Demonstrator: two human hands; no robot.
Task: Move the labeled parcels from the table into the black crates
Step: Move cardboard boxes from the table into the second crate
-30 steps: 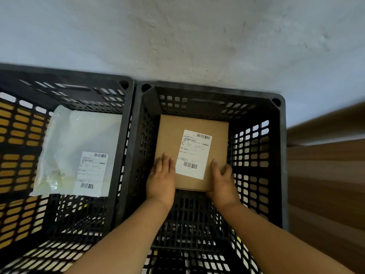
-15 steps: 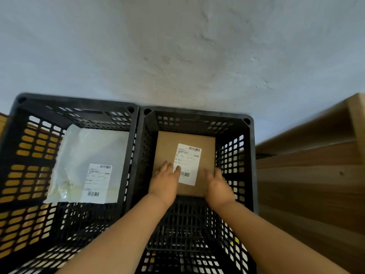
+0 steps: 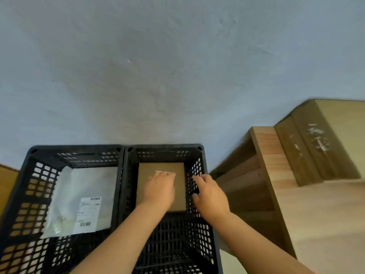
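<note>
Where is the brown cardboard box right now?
The brown cardboard box lies inside the right black plastic crate, under the left hand, beside the crate holding the white plastic mailer.

Pale grey-blue wall (image 3: 158, 66), rough and mottled, filling the upper view. At right, a wooden worktop (image 3: 325, 214), light grain, with a brown cardboard box (image 3: 316, 147) standing on it near the wall, white scuffs on its side. At far left, a sliver of tan board (image 3: 7, 184).
</note>
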